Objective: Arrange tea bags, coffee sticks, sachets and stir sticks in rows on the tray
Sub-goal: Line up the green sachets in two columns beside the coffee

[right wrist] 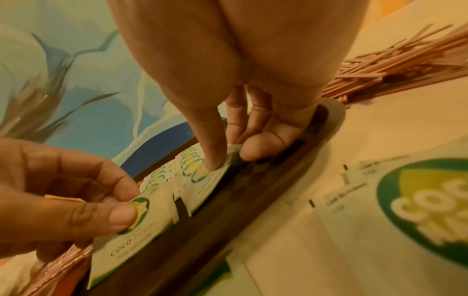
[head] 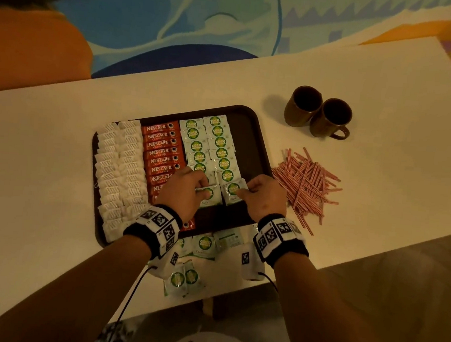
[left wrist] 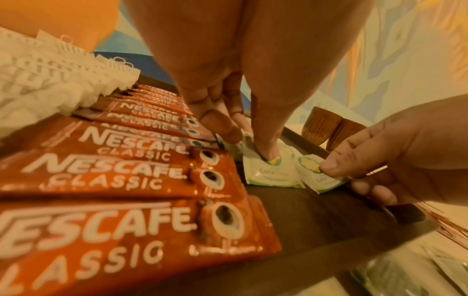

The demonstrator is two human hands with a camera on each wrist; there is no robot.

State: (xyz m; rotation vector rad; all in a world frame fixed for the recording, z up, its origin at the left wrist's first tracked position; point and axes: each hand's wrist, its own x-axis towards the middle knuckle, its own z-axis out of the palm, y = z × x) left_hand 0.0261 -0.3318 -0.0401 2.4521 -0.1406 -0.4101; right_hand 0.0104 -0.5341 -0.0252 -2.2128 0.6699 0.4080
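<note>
A dark brown tray [head: 248, 145] holds two columns of white tea bags [head: 122, 168], a row of red Nescafe coffee sticks [head: 162, 152] and two columns of green-and-white Coco sugar sachets [head: 210, 145]. My left hand [head: 203, 191] pinches the nearest sachet of the left column [head: 211, 196], thumb pressing on top [left wrist: 266, 156]. My right hand [head: 244, 191] pinches the nearest sachet of the right column [head: 231, 191] by its right edge [right wrist: 200, 178]. Both sachets lie low over the tray floor. Pink striped stir sticks [head: 306, 180] lie in a loose pile right of the tray.
Two brown mugs [head: 303, 105] [head: 331, 118] stand behind the stir sticks. Loose sachets [head: 203, 244] [head: 182, 278] lie on the table between the tray and its front edge. The tray's right strip and near right corner [left wrist: 316, 220] are bare.
</note>
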